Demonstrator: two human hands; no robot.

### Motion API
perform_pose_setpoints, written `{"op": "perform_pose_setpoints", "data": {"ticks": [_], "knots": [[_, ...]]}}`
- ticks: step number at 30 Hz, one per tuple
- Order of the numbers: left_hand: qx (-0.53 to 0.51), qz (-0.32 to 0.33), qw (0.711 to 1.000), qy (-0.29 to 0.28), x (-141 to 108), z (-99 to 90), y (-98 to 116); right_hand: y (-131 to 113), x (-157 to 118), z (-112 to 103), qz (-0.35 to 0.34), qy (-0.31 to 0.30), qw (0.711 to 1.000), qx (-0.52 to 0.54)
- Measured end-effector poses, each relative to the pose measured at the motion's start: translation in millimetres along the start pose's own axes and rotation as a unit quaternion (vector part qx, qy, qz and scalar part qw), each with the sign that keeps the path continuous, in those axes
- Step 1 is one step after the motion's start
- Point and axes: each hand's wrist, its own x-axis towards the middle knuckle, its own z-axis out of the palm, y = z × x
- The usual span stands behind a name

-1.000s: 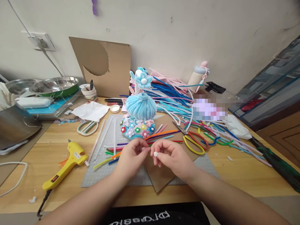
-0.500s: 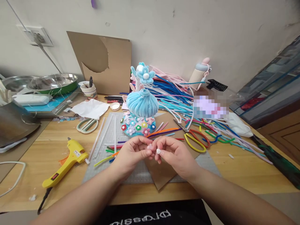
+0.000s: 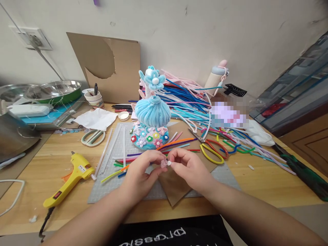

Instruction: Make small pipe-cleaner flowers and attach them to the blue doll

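My left hand (image 3: pixel 143 172) pinches a small pale pink flower-like piece (image 3: pixel 164 163) between thumb and fingers. Touching or almost touching it is a tiny white piece (image 3: pixel 169 163), pinched in my right hand (image 3: pixel 191 167). Both hands are over the front of the grey cutting mat (image 3: pixel 102 191) and a brown cardboard piece (image 3: pixel 175 191). Just behind them stands a light blue fuzzy ornament (image 3: pixel 153 111), with a blue flower on top and many small coloured flowers around its base.
A yellow glue gun (image 3: pixel 70 179) lies at left, near green-handled scissors (image 3: pixel 93 137). Orange-and-yellow scissors (image 3: pixel 212 153) are at right. Bundled pipe cleaners (image 3: pixel 189 99), a bottle (image 3: pixel 216 78), a cup (image 3: pixel 94 99) and upright cardboard (image 3: pixel 125 68) stand behind.
The white piece in my right hand has come closer to the pink piece in my left fingers. The whole view has shifted slightly, with objects now a little further left.
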Motion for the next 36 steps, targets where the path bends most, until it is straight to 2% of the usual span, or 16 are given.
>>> {"op": "perform_pose_setpoints", "data": {"ticks": [4, 11, 20, 28, 31, 36], "knots": [[0.085, 0.055, 0.995, -0.014, -2.0, 0.3, -2.5, 1.6, 2.0, 0.0, 0.053, -0.023, 0.998, 0.012], [0.084, 0.063, 0.994, -0.028, -3.1, 1.5, -5.2, 4.5, 2.3, 1.4, 0.106, -0.046, 0.992, 0.052], [0.072, 0.054, 0.995, -0.032, -4.6, 1.9, -4.6, 2.9, 2.6, 0.9, 0.081, -0.040, 0.995, 0.039], [0.068, 0.057, 0.995, -0.048, -6.6, 2.7, -4.4, 4.6, 3.8, 1.4, 0.109, -0.029, 0.993, 0.028], [0.012, 0.016, 0.999, -0.034, -5.6, 3.3, -3.5, 4.8, 3.7, -0.2, 0.119, -0.046, 0.989, 0.068], [-0.128, -0.123, 0.984, 0.033, 1.6, 0.9, -1.8, 3.6, 3.7, -1.9, 0.144, -0.054, 0.977, 0.149]]}}
